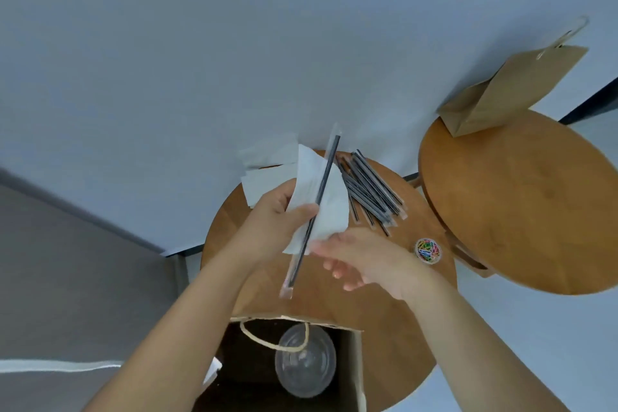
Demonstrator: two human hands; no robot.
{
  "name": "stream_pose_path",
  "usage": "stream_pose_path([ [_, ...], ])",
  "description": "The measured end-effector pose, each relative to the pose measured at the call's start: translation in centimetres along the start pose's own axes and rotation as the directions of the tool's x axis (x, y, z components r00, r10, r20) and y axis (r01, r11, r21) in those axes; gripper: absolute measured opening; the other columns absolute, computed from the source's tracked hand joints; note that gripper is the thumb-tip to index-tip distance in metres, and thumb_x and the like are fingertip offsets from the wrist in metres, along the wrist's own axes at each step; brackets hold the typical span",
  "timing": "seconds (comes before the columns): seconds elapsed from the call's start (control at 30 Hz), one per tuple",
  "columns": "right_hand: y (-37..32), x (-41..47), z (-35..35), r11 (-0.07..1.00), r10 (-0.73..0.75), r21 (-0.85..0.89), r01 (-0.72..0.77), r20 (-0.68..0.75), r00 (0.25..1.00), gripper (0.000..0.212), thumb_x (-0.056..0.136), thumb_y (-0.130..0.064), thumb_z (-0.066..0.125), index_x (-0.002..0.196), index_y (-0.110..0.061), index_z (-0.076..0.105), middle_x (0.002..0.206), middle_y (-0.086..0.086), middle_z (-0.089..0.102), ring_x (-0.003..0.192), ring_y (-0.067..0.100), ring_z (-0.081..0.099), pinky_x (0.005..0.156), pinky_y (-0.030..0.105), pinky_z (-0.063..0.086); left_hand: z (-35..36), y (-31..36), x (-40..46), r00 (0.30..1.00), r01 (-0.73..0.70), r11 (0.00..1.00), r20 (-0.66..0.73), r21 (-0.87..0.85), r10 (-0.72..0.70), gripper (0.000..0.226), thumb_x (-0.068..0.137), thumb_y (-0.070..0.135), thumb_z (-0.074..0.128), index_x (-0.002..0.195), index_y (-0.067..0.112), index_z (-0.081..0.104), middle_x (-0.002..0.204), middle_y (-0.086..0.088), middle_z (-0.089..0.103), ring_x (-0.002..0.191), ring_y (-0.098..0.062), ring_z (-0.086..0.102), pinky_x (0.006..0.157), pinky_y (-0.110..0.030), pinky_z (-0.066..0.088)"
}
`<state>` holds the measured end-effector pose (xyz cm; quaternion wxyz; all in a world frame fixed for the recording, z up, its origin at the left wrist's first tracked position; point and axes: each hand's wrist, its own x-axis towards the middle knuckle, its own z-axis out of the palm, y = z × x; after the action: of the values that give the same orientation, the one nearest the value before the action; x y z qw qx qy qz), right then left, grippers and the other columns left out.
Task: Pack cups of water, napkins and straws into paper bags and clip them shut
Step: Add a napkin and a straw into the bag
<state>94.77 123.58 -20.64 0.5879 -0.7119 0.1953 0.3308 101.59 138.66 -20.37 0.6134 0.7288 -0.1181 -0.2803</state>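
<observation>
L grip (pixel 281 214) pinches napkin (pixel 321 201) + straw (pixel 317 207) above bag (pixel 354 365)

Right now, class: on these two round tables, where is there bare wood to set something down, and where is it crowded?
The larger round table is bare wood in front of the folded paper bag at its far edge. On the smaller table, wood shows between the paper clip tub and the open bag. Its far side is crowded: straw pile, napkins, both hands.

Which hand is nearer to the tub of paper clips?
Right. The right hand sits just beside the tub of paper clips; the left hand, holding a napkin and straw, is farther away.
</observation>
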Motion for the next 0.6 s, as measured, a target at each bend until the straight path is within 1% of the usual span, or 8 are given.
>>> stream_pose_path([
  [0.07, -0.8, -2.6, -1.5, 0.996, -0.052, 0.073, 0.048, 0.05, 0.997, 0.073, 0.051, -0.067, 0.069, 0.11, -0.024, 0.062, 0.102, -0.005, 0.064, 0.093, 0.011, 0.06, 0.085, 0.031, 0.052, 0.0, 1.3, -2.2, 0.997, -0.057, 0.997, 0.046, -0.053, 0.059, 0.028, 0.096, 0.013, 0.051, 0.111, 0.034, 0.061, 0.102, 0.007, 0.071, 0.092, -0.014, 0.069, 0.074, -0.027, 0.056],
  [0.13, -1.8, -4.6, -1.9, 0.973, -0.214, 0.097, 0.212, 0.013, 0.977, 0.069, 0.06, -0.059, 0.068, 0.118, -0.024, 0.058, 0.113, -0.005, 0.066, 0.105, 0.013, 0.061, 0.096, 0.036, 0.048, 0.2, 2.5, -4.4, 0.987, -0.09, 0.993, 0.128, -0.082, 0.1, 0.03, 0.096, 0.017, 0.052, 0.118, 0.036, 0.058, 0.107, 0.008, 0.069, 0.096, -0.014, 0.068, 0.072, -0.024, 0.055],
  [0.2, -2.9, -6.3, -1.4, 0.895, -0.391, 0.21, 0.394, -0.056, 0.919, 0.05, 0.073, -0.038, 0.071, 0.116, -0.015, 0.061, 0.109, 0.001, 0.069, 0.102, 0.018, 0.065, 0.092, 0.036, 0.051, 0.5, 3.4, -6.4, 0.973, -0.103, 0.989, 0.197, -0.108, 0.122, 0.034, 0.095, 0.018, 0.053, 0.125, 0.035, 0.055, 0.111, 0.005, 0.068, 0.1, -0.016, 0.067, 0.075, -0.024, 0.054],
  [0.27, -3.3, -7.8, -0.5, 0.838, -0.451, 0.271, 0.474, -0.144, 0.881, 0.039, 0.075, -0.023, 0.072, 0.111, -0.012, 0.062, 0.105, 0.006, 0.07, 0.098, 0.023, 0.067, 0.087, 0.039, 0.053, 0.9, 3.8, -8.1, 0.971, -0.109, 0.985, 0.2, -0.13, 0.134, 0.041, 0.092, 0.017, 0.054, 0.128, 0.035, 0.052, 0.115, 0.003, 0.067, 0.103, -0.019, 0.066, 0.079, -0.029, 0.054],
  [0.37, -3.1, -9.4, 0.9, 0.812, -0.447, 0.317, 0.491, -0.203, 0.871, 0.039, 0.074, -0.018, 0.072, 0.111, -0.013, 0.061, 0.105, 0.008, 0.069, 0.099, 0.025, 0.066, 0.088, 0.043, 0.053, 1.2, 4.0, -10.1, 0.973, -0.128, 0.977, 0.167, -0.172, 0.157, 0.046, 0.088, 0.019, 0.057, 0.131, 0.033, 0.049, 0.117, 0.0, 0.066, 0.106, -0.023, 0.065, 0.083, -0.036, 0.054],
  [0.47, -2.4, -10.5, 2.4, 0.765, -0.42, 0.463, 0.448, -0.168, 0.892, 0.04, 0.069, -0.017, 0.072, 0.108, -0.014, 0.064, 0.104, 0.008, 0.07, 0.099, 0.025, 0.066, 0.089, 0.041, 0.052, 1.3, 3.8, -11.6, 0.965, -0.151, 0.968, 0.182, -0.199, 0.188, 0.041, 0.089, 0.018, 0.057, 0.127, 0.032, 0.052, 0.116, 0.0, 0.067, 0.106, -0.022, 0.065, 0.081, -0.032, 0.054],
  [0.53, -2.0, -11.2, 3.4, 0.766, -0.408, 0.45, 0.459, -0.211, 0.888, 0.034, 0.072, -0.011, 0.072, 0.104, -0.017, 0.065, 0.102, 0.006, 0.071, 0.099, 0.024, 0.066, 0.087, 0.042, 0.053, 1.3, 3.6, -12.3, 0.965, -0.159, 0.967, 0.174, -0.201, 0.195, 0.04, 0.091, 0.015, 0.057, 0.127, 0.032, 0.051, 0.115, 0.003, 0.067, 0.105, -0.02, 0.065, 0.08, -0.03, 0.054],
  [0.6, -1.7, -11.7, 4.4, 0.77, -0.41, 0.39, 0.505, -0.304, 0.86, 0.026, 0.077, -0.006, 0.07, 0.098, -0.021, 0.065, 0.093, -0.001, 0.072, 0.092, 0.017, 0.068, 0.079, 0.035, 0.056, 1.3, 3.2, -12.9, 0.968, -0.176, 0.964, 0.145, -0.198, 0.207, 0.04, 0.093, 0.01, 0.057, 0.124, 0.034, 0.052, 0.113, 0.006, 0.068, 0.103, -0.017, 0.066, 0.078, -0.026, 0.054],
])
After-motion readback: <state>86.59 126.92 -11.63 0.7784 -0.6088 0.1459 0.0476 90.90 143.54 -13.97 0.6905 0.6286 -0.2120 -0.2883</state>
